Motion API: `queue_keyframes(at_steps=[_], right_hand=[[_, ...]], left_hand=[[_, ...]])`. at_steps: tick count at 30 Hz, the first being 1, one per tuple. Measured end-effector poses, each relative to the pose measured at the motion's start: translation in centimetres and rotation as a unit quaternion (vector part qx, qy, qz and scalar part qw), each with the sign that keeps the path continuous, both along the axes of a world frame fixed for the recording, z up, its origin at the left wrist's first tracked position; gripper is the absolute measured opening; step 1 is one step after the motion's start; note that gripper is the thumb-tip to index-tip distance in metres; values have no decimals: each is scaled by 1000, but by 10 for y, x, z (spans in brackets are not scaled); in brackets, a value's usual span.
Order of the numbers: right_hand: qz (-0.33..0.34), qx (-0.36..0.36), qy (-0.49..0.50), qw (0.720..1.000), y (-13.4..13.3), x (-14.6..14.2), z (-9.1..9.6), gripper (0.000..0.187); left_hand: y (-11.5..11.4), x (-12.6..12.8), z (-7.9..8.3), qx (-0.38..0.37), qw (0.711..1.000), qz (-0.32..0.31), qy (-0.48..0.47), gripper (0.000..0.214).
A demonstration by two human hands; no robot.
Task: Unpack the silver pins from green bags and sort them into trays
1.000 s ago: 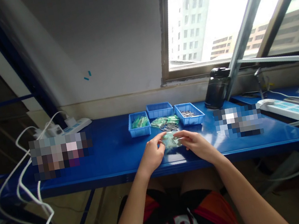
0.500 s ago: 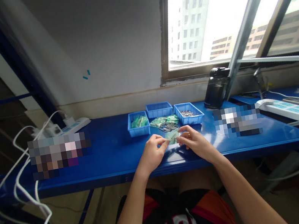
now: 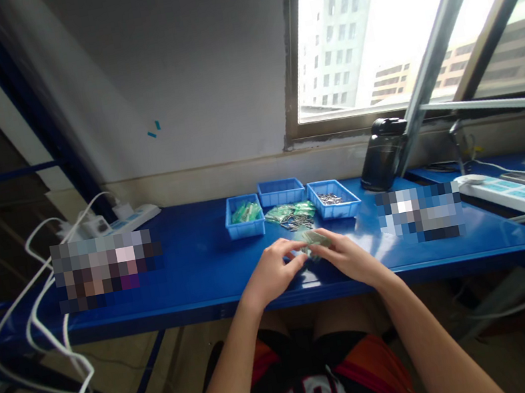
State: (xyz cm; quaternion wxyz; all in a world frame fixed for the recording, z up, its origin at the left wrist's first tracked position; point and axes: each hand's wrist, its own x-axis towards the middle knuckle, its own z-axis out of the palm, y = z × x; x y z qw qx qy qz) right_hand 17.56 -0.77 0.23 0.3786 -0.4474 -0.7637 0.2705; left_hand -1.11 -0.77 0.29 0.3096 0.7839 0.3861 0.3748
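Observation:
Between my two hands is a small, greenish see-through plastic bag (image 3: 315, 238), held just above the front of the blue table. My right hand (image 3: 349, 256) pinches its right side with thumb and fingers. On the other side my left hand (image 3: 275, 270) has its thumb and forefinger closed on the left edge. What is inside the bag is too blurred to tell. Just beyond the hands lie a heap of green bags (image 3: 290, 210) and a pile of small metal pieces (image 3: 298, 222).
Three blue bins stand behind: the left bin (image 3: 247, 230) with green bags, the back bin (image 3: 282, 191), and the right bin (image 3: 339, 209) with small metal parts. A black bottle (image 3: 382, 155) and a power strip (image 3: 510, 190) are on the right. White cables (image 3: 37, 331) hang at left.
The bag, spread between my fingertips before, is now folded or crumpled toward my right hand. My right fingers have closed farther over it, and my left fingers have shifted slightly right.

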Motion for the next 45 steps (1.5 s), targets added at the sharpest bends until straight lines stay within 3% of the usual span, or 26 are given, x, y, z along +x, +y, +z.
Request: queue_keyframes(at_steps=[3, 9, 15, 21, 25, 32, 40, 45], right_hand=[[-3, -17, 25, 1000, 0, 1, -1, 29], [-21, -64, 92, 993, 0, 0, -3, 45], [-50, -84, 162, 982, 2, -1, -3, 40], [-35, -47, 95, 994, 1, 2, -1, 19], [-30, -39, 91, 995, 2, 4, -1, 31], [-45, -43, 62, 996, 3, 3, -5, 28], [-51, 32, -19, 998, 4, 3, -3, 42], [-83, 69, -59, 992, 19, 11, 12, 40]], left_hand=[[3, 0, -2, -5, 999, 45, -26, 30], [1, 0, 1, -2, 999, 21, -27, 24], [0, 0, 1, -19, 999, 44, -21, 19], [3, -1, -2, -19, 997, 64, -27, 23], [5, -2, -3, -22, 995, 79, -49, 29], [7, -2, -4, -35, 994, 67, -73, 28], [3, -3, 1, -6, 994, 95, -59, 29], [7, -2, -3, -32, 987, 120, -98, 31]])
